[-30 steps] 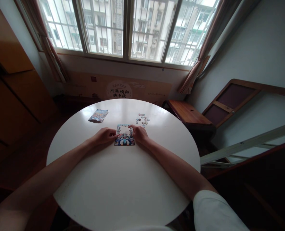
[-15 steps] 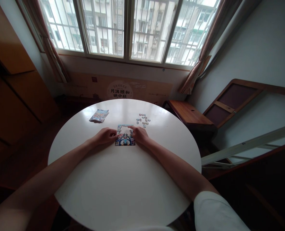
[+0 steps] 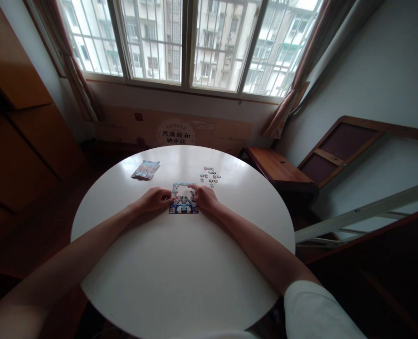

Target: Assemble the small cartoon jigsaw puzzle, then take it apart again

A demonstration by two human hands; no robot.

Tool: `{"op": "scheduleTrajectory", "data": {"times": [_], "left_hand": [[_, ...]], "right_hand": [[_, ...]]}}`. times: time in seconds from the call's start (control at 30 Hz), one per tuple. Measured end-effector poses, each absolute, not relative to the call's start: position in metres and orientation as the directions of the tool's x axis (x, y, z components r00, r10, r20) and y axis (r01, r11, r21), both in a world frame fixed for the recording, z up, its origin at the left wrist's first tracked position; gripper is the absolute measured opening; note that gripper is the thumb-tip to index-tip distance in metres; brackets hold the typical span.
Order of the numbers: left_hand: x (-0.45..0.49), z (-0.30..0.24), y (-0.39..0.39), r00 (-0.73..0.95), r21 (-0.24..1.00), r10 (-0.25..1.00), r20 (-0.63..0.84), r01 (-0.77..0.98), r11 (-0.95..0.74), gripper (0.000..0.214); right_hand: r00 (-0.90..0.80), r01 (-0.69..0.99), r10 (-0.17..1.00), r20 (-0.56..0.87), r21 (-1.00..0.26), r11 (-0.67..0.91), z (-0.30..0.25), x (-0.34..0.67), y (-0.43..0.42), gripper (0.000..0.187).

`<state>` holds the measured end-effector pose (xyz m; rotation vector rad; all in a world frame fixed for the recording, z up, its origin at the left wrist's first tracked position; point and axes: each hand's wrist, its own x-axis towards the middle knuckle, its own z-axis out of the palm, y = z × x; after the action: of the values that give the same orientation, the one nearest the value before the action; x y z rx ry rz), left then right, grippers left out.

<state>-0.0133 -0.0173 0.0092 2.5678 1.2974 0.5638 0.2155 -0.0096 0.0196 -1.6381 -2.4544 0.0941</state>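
White table [image 3: 180,273] spreads before you, and the jigsaw puzzle [image 3: 184,208] lies flat on it between your two hands, its lower part filled in and its upper middle bare. Your left hand [image 3: 156,198] is curled at the puzzle's left edge; I cannot tell whether it pinches anything. Your right hand [image 3: 206,197] is at the right edge, forefinger pointing in over the upper part; whether it grips anything is also unclear. Loose pieces [image 3: 213,181] lie beyond your right hand, and a colourful packet [image 3: 146,170] beyond your left.
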Motion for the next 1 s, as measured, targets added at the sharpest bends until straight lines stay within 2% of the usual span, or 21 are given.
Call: {"op": "scheduleTrajectory", "data": {"times": [0.4, 0.67, 1.0], "left_hand": [[-0.014, 0.0061, -0.0149, 0.539, 0.406, 0.803, 0.254, 0.694, -0.594, 0.041], [-0.0134, 0.0074, -0.0157, 0.547, 0.36, 0.8, 0.244, 0.715, -0.599, 0.043], [-0.0141, 0.0053, -0.0137, 0.547, 0.374, 0.795, 0.261, 0.702, -0.606, 0.042]], "right_hand": [[-0.381, 0.9, 0.915, 0.132, -0.172, 0.4, 0.0185, 0.2169, -0.0086, 0.051], [-0.392, 0.894, 0.907, 0.151, -0.169, 0.414, 0.0175, 0.2176, -0.0081, 0.05], [-0.378, 0.905, 0.916, 0.133, -0.158, 0.396, 0.0197, 0.217, -0.0094, 0.051]]}}
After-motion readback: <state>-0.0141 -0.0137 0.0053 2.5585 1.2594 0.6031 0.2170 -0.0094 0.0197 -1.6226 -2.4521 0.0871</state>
